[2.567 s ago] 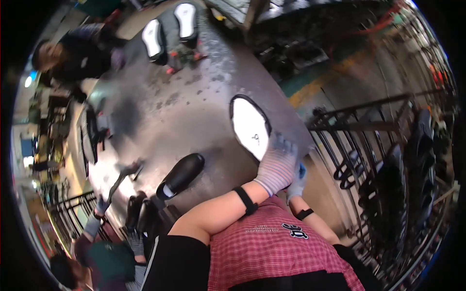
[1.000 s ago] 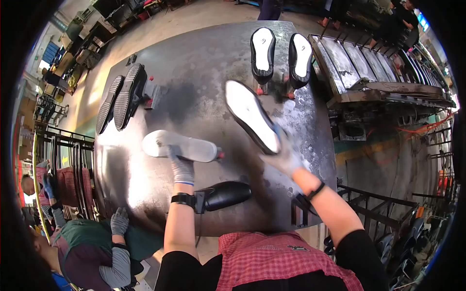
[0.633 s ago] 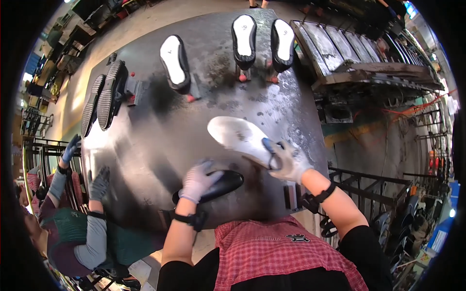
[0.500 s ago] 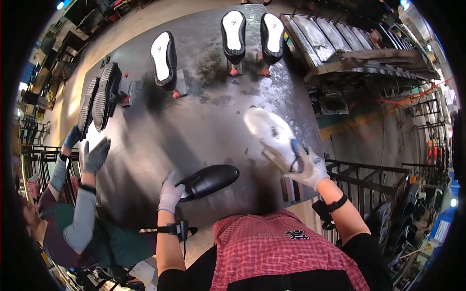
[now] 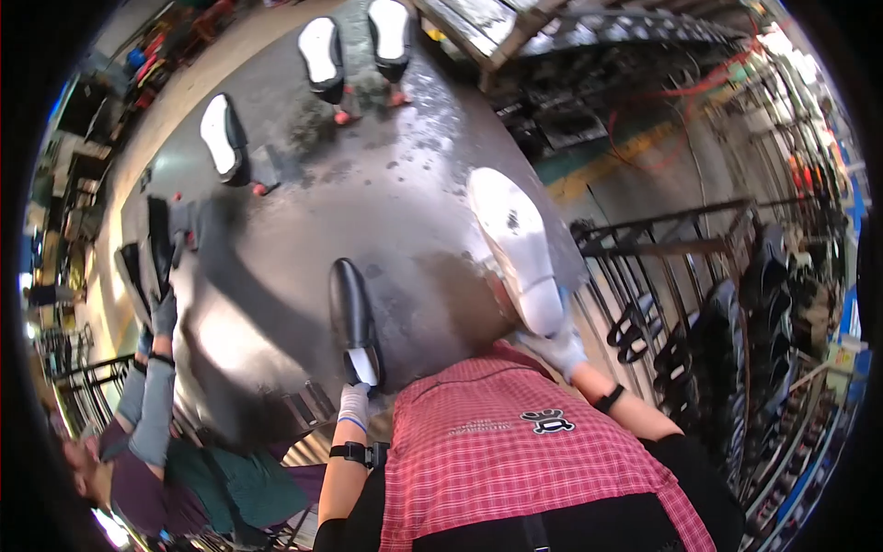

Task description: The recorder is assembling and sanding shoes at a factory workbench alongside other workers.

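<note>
At the near edge of the worktop (image 5: pixel 414 225), your left hand (image 5: pixel 353 403) meets the heel end of a black shoe (image 5: pixel 349 299) whose toe points away from you. The shoe hides your fingers, so I cannot tell how tightly that grip is pressed; it probably sits at the heel to leave the smooth upper untouched. Off to the right, your right hand (image 5: pixel 559 350) pinches the heel end of a pale sole (image 5: pixel 515 235), its broad face toward you and its toe angled up and left, likely held there so that most of the face shows. Farther off, three upturned shoes (image 5: pixel 321 55) sit beside red knobs (image 5: pixel 341 118), white undersides up, perhaps to keep those faces within reach. At left, a co-worker's hands (image 5: pixel 166 313) reach two dark shoes (image 5: pixel 158 235).
</note>
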`<action>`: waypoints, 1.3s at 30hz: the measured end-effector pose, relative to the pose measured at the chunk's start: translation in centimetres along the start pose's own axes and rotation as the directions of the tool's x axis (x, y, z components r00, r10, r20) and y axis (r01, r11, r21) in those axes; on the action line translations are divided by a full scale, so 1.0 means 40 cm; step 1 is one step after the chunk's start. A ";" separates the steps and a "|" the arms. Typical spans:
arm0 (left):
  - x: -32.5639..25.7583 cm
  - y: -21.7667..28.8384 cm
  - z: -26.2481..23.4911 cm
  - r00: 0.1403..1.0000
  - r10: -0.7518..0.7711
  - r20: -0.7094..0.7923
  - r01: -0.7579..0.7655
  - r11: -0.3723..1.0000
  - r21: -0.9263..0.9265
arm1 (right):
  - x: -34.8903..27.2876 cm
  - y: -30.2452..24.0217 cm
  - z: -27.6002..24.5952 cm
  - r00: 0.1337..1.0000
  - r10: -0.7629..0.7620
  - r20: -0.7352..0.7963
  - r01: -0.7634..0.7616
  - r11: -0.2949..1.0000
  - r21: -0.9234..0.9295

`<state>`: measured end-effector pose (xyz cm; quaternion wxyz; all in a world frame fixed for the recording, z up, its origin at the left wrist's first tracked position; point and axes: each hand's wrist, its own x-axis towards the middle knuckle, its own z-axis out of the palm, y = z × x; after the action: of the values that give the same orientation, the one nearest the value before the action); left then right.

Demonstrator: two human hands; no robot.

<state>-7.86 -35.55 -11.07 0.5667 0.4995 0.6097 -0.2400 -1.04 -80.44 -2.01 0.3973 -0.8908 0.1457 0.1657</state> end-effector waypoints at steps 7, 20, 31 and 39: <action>-0.299 0.204 0.183 0.901 0.385 0.199 -0.365 0.922 -0.130 | 0.026 0.145 0.099 0.954 0.273 0.127 -0.289 0.949 0.128; -0.514 0.463 0.478 0.484 0.858 0.170 -0.854 0.506 -0.122 | 0.026 -0.302 -0.222 0.974 -0.176 0.145 0.215 0.920 -0.327; -0.577 0.827 0.604 -0.157 0.894 0.420 -0.793 -0.367 0.486 | 0.414 -0.756 -0.260 0.894 -0.075 0.443 0.434 0.395 -0.810; -0.455 0.894 0.681 0.016 0.955 0.295 -0.939 -0.087 0.334 | 0.458 -0.728 -0.250 0.913 0.015 0.408 0.356 0.459 -0.814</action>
<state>33.36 -51.30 9.04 0.4260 0.8984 0.0173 0.1053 28.68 -71.65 15.98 -0.0791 -0.9306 -0.1263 0.3343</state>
